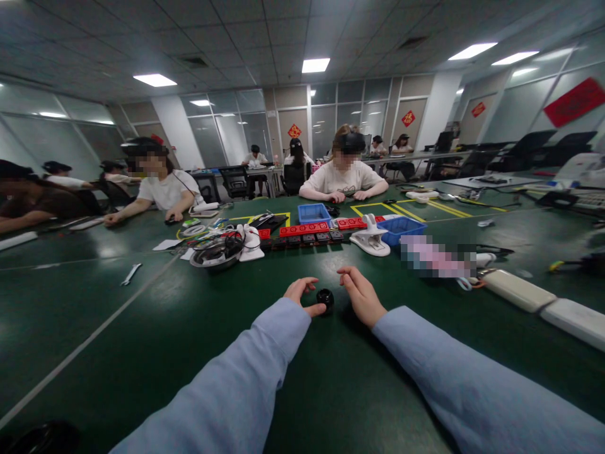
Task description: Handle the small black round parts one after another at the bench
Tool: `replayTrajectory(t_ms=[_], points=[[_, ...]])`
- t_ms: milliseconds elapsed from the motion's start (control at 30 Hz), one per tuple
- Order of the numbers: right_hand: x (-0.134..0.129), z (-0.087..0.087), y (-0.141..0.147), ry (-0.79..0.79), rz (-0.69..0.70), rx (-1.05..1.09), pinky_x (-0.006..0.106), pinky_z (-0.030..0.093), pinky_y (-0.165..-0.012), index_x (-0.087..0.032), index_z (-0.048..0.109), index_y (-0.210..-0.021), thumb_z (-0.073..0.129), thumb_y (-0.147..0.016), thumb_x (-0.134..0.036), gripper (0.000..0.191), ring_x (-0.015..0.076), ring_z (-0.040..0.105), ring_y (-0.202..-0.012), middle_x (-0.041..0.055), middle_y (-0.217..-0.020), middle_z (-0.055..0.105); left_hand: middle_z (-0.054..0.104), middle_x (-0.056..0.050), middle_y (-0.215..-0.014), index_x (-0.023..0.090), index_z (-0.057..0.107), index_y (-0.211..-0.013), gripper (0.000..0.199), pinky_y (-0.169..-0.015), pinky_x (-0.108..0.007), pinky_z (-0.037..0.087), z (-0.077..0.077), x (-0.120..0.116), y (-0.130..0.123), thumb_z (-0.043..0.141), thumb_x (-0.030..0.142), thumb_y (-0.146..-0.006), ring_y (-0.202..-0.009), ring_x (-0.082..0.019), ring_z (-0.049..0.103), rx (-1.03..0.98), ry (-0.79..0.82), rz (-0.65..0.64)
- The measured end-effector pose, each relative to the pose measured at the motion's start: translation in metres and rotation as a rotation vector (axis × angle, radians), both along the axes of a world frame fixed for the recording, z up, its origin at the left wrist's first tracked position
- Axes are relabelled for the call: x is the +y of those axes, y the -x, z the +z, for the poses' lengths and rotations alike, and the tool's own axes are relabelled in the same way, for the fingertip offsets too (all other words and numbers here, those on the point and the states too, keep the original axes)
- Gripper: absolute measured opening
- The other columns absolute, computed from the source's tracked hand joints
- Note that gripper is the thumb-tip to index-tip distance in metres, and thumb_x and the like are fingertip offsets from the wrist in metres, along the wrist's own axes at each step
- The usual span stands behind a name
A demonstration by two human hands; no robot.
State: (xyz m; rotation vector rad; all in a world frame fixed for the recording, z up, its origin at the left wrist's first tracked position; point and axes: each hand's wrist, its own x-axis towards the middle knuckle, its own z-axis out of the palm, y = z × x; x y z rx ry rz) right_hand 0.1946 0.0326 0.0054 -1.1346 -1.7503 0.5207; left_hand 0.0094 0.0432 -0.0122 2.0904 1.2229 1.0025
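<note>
A small, glossy black round object (324, 301) rests on the green table between my two hands; its kind is hard to make out. To its left is my left hand (302, 296), thumb and fingers spread apart, with the thumb tip at the object's near side. Whether the thumb touches it I cannot tell. My right hand (363, 295) is on the other side, a short gap away, its fingers loosely bent and nothing visible in them. Both wrists come out of light blue sleeves.
Beyond my hands lie red and black socket strips (307, 238), a white clamp-like stand (371, 236), blue trays (314, 213) and a metal bowl of cables (216, 252). A wrench (131, 274) lies left, a long pale case (520, 290) right. Other people sit around the table (189, 353).
</note>
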Motion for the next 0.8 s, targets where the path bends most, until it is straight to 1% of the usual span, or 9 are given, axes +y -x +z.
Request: replayTrajectory(t_ms=[67, 167, 267, 333, 433, 567, 667, 733, 800], points=[[0.001, 0.000, 0.001, 0.030, 0.034, -0.005, 0.030, 0.039, -0.069, -0.017, 0.046, -0.096, 0.031, -0.083, -0.040, 0.030, 0.0168, 0.049, -0.074, 0.0031, -0.077, 0.050, 0.053, -0.004, -0.094, 0.020, 0.049, -0.109, 0.060, -0.078, -0.031, 0.038, 0.001, -0.003, -0.002, 0.068, 0.035, -0.054, -0.086, -0.019, 0.048, 0.061, -0.039, -0.023], [0.007, -0.003, 0.000, 0.117, 0.121, 0.005, 0.032, 0.039, -0.073, -0.016, 0.047, -0.098, 0.034, -0.082, -0.036, 0.029, 0.0175, 0.049, -0.079, 0.0037, -0.080, 0.052, 0.054, -0.004, -0.092, 0.018, 0.050, -0.109, 0.055, -0.078, -0.032, 0.040, 0.005, -0.005, -0.003, 0.066, 0.033, -0.059, -0.085, -0.018, 0.049, 0.044, -0.066, -0.010], [0.014, -0.008, -0.004, 0.288, 0.310, 0.052, 0.033, 0.039, -0.078, -0.016, 0.046, -0.105, 0.037, -0.080, -0.027, 0.029, 0.0165, 0.051, -0.082, 0.0037, -0.084, 0.054, 0.056, -0.005, -0.090, 0.018, 0.051, -0.108, 0.050, -0.073, -0.030, 0.042, 0.007, -0.005, -0.002, 0.065, 0.031, -0.062, -0.084, -0.018, 0.051, -0.006, -0.056, 0.020], [0.017, -0.010, -0.006, 0.395, 0.446, 0.066, 0.034, 0.039, -0.080, -0.016, 0.045, -0.109, 0.042, -0.076, -0.021, 0.034, 0.0167, 0.052, -0.088, 0.0047, -0.093, 0.056, 0.058, -0.004, -0.090, 0.020, 0.053, -0.107, 0.049, -0.072, -0.030, 0.043, 0.008, -0.005, -0.002, 0.067, 0.029, -0.061, -0.084, -0.018, 0.052, -0.006, -0.051, 0.003], [0.018, -0.006, -0.009, 0.436, 0.571, -0.016, 0.036, 0.038, -0.085, -0.017, 0.046, -0.113, 0.048, -0.072, -0.018, 0.041, 0.0184, 0.050, -0.096, 0.0058, -0.104, 0.055, 0.060, -0.004, -0.088, 0.021, 0.058, -0.103, 0.045, -0.074, -0.031, 0.042, 0.008, -0.004, -0.004, 0.068, 0.028, -0.060, -0.085, -0.019, 0.052, 0.032, -0.069, -0.020], [0.017, 0.005, -0.012, 0.322, 0.584, -0.252, 0.037, 0.036, -0.086, -0.017, 0.053, -0.106, 0.054, -0.070, -0.021, 0.036, 0.0198, 0.050, -0.094, 0.0052, -0.101, 0.058, 0.061, -0.003, -0.081, 0.020, 0.063, -0.094, 0.033, -0.072, -0.029, 0.044, 0.007, -0.003, -0.008, 0.067, 0.027, -0.062, -0.079, -0.017, 0.054, 0.056, -0.026, -0.017], [0.017, 0.007, -0.010, 0.245, 0.568, -0.346, 0.033, 0.038, -0.079, -0.017, 0.058, -0.094, 0.057, -0.069, -0.025, 0.026, 0.0188, 0.051, -0.086, 0.0029, -0.090, 0.059, 0.060, -0.002, -0.081, 0.021, 0.062, -0.094, 0.033, -0.071, -0.028, 0.045, 0.006, -0.003, -0.009, 0.066, 0.027, -0.063, -0.077, -0.016, 0.055, 0.032, 0.023, -0.026], [0.017, 0.003, -0.006, 0.219, 0.515, -0.357, 0.029, 0.040, -0.070, -0.016, 0.059, -0.085, 0.058, -0.069, -0.028, 0.019, 0.0168, 0.052, -0.077, 0.0014, -0.080, 0.059, 0.059, -0.002, -0.082, 0.020, 0.062, -0.095, 0.035, -0.071, -0.027, 0.045, 0.005, -0.002, -0.010, 0.067, 0.027, -0.062, -0.077, -0.015, 0.055, 0.018, 0.041, -0.005], [0.016, -0.004, 0.000, 0.206, 0.382, -0.353, 0.025, 0.038, -0.060, -0.014, 0.058, -0.076, 0.059, -0.068, -0.032, 0.019, 0.0142, 0.050, -0.067, -0.0002, -0.070, 0.056, 0.059, -0.003, -0.084, 0.018, 0.061, -0.095, 0.038, -0.070, -0.027, 0.045, 0.004, -0.003, -0.014, 0.068, 0.028, -0.060, -0.076, -0.015, 0.056, 0.019, 0.063, 0.063]])
